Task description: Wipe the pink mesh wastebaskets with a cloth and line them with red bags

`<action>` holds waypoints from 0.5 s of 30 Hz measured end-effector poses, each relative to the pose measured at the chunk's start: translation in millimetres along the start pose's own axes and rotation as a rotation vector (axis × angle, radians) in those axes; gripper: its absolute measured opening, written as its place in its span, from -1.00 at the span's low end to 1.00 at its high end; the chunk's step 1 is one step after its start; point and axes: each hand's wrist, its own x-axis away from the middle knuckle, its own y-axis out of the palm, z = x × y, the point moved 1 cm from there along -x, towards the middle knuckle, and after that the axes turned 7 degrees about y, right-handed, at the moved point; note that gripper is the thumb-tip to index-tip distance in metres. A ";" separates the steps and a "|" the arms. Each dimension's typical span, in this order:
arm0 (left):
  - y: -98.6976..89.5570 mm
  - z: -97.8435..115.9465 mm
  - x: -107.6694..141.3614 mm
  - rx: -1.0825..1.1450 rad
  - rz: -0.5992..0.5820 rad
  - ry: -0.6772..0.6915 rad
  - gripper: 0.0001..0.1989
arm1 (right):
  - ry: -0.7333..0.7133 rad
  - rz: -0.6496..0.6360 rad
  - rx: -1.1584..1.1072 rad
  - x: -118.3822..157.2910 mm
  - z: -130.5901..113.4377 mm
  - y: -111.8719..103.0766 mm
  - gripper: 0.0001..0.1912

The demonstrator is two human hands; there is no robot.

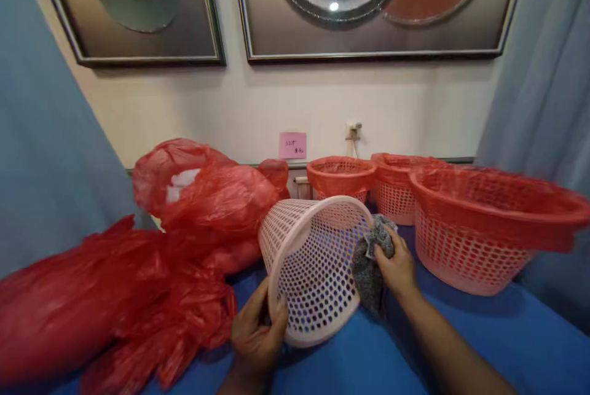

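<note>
Basket [318, 275] unlined, wipe prob. midway — L hand [257, 328] clamped on it, R hand [397, 266] clutching cloth [367, 272]; bagged baskets [470, 254] beyond grip look done.

A pale pink plastic basket [318, 275] sits tipped over at the centre of the frame, its round mouth turned toward the camera. Its wall is pierced all over with small holes; the rim is smooth and solid. Just right of centre, a speckled grey cloth [367, 281] is bunched against the basket's right edge, its lower part hanging loose in folds.
</note>
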 end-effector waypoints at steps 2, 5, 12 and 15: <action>1.2 2.7 0.5 0.000 -0.006 -0.025 -0.58 | 0.035 -0.127 0.054 -6.0 6.7 -3.0 -0.37; 3.5 7.6 0.8 0.017 0.014 -0.056 -0.57 | 0.047 -0.244 0.166 -5.5 10.7 -9.9 -0.52; 10.5 18.2 -2.4 0.191 -0.009 -0.078 -0.56 | -0.070 -0.481 0.469 38.6 -12.0 -16.1 -0.67; 14.8 18.0 -1.9 0.282 -0.123 -0.068 -0.59 | -0.191 -0.577 0.494 59.1 -27.2 -17.1 -0.68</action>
